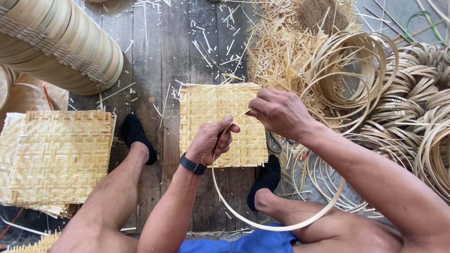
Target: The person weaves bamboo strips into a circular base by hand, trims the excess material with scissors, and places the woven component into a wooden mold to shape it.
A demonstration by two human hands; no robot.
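Just bamboo strip (276, 226) between both hands (248, 126).

A: We have one view only, from the head camera. It looks almost straight down over the person's own lap onto a plank floor (154, 61).

B: How close do we sit?

A: Near. The left hand (212, 143) and right hand (280, 112) fill the middle, forearms entering from the bottom edge, knees and black socks below them.

B: And the edges of the frame?

A: A mat (220, 117) lies dead centre under the hands. A mat stack (56, 159) cuts off at left, hoop coils (417, 107) at right, stacked rims (61, 42) at top left. With no second view, we record no shared area.
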